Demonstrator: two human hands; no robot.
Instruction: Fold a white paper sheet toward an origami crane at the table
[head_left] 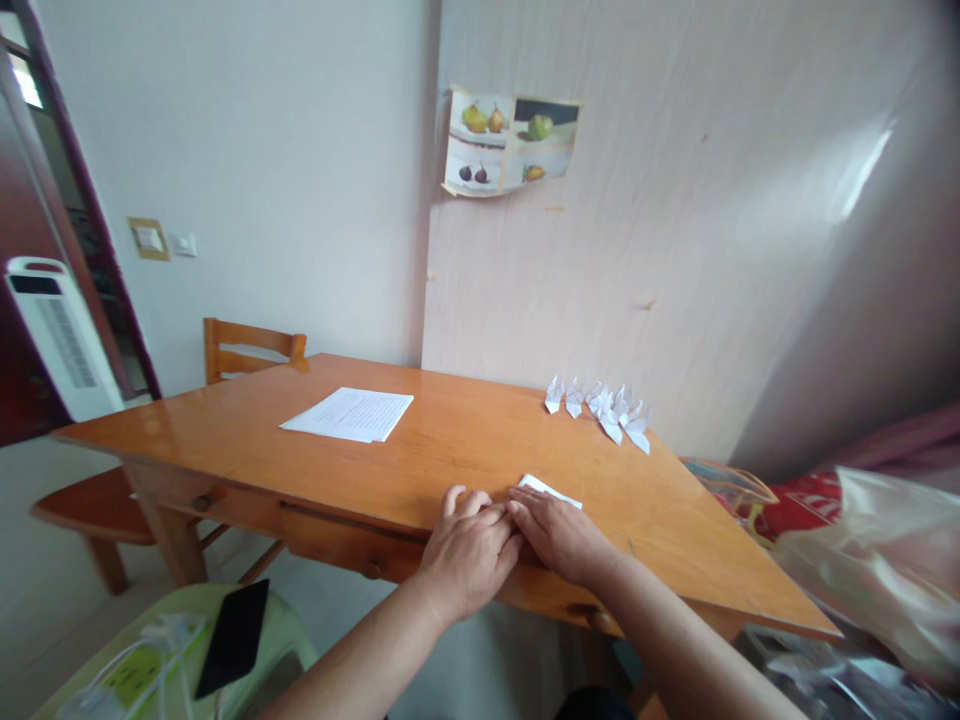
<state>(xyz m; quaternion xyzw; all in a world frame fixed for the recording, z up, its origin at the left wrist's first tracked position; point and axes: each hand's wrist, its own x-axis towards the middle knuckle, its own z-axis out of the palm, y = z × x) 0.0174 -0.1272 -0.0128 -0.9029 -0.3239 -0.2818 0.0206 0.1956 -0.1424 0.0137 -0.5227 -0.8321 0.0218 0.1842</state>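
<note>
A small folded sheet of white paper (553,492) lies near the front edge of the table, mostly covered by my hands. My right hand (561,535) rests over it with the fingers pressed together, holding it against the wood. Right beside it, my left hand (466,555) has bent fingers and touches the right fingertips; it presses at the paper's left end, which is hidden beneath the hands. Several folded white paper pieces with pointed tips (615,408) stand at the table's far right. A stack of written sheets (349,415) lies left of centre.
The wooden table (450,430) meets the wall at the back. A chair (255,345) stands at its far left. On a green stool (289,640) at lower left lie a black phone (234,638) and a power strip (135,675). Plastic bags (892,560) crowd the right side.
</note>
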